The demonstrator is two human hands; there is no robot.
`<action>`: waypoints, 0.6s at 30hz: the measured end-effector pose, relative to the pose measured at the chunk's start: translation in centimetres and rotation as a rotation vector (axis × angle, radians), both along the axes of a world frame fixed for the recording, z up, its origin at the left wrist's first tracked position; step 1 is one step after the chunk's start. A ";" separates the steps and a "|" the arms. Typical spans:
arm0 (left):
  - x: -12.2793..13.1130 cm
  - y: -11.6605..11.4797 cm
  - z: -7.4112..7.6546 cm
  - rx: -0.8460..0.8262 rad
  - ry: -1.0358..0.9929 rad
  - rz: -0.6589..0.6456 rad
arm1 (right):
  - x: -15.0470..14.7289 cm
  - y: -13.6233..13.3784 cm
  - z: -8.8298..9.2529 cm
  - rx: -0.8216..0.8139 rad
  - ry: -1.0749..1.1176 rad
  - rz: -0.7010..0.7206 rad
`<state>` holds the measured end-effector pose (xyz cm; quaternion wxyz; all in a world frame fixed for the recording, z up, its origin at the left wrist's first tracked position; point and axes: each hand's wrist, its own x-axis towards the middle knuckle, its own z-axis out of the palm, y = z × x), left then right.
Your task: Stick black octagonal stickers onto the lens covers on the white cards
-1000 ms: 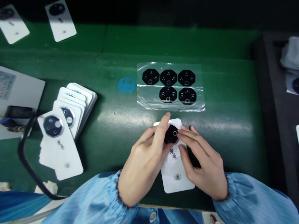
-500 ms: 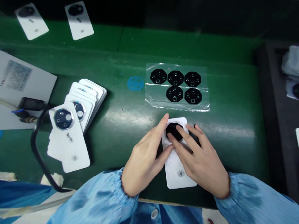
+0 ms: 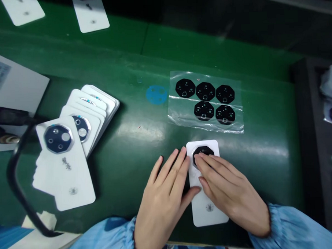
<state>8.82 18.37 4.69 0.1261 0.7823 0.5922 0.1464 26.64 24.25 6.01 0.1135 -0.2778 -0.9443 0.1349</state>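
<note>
I'm at a factory assembly bench. On the green mat (image 3: 128,148) the white phone back (image 3: 206,207) before me matches a fanned stack of phone backs (image 3: 91,113); a clear sheet of black lens covers (image 3: 205,100) lies near, more backs (image 3: 91,14) lie along the line, and I wear blue work sleeves (image 3: 105,241).

Single view, worn on your head: faces forward and steeply down, close over the green bench (image 3: 133,140). Left hand (image 3: 164,201) and right hand (image 3: 229,195) sit near, low centre. Stacked white back covers (image 3: 74,158) lie left, film sheet (image 3: 206,117) farther off.
</note>
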 end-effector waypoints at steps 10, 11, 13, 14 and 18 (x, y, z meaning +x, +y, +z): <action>0.3 0.4 -0.1 0.014 -0.062 0.034 | -0.5 0.2 -0.1 -0.021 0.043 -0.009; 0.3 0.4 -0.1 0.015 -0.062 0.033 | -0.3 0.2 -0.4 -0.025 0.079 -0.015; 0.2 0.3 -0.3 0.007 -0.057 0.025 | 0.3 0.2 -0.7 -0.057 0.168 -0.061; 0.1 0.3 -0.4 -0.002 -0.053 0.018 | 0.5 0.2 -0.8 -0.074 0.213 -0.117; 0.0 0.2 -0.1 -0.036 -0.033 -0.005 | 0.8 -0.1 -0.4 -0.149 0.274 -0.443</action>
